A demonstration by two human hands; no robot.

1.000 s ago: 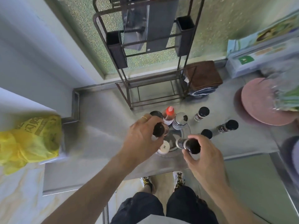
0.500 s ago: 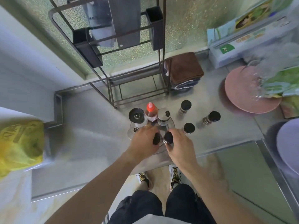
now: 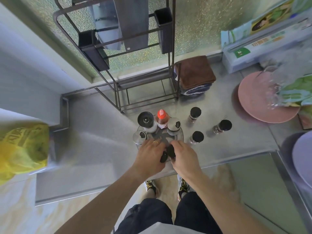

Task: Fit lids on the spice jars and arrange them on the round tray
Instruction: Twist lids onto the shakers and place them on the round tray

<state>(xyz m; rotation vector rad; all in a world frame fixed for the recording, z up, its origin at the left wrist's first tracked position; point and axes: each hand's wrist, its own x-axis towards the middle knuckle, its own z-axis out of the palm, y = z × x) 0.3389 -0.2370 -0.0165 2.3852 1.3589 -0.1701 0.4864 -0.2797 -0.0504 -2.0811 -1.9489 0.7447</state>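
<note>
Yellow bag (image 3: 22,149), its green print unreadable

Both bare forearms reach forward and converge, the hands nearly touching. The left hand (image 3: 150,153) is palm down, fingers curled in a closed grip around a black-capped jar (image 3: 163,157), a ring on one finger. The right hand (image 3: 183,155) mirrors it, its grip wrapped on a second black-capped jar (image 3: 170,151) just beside.
</note>
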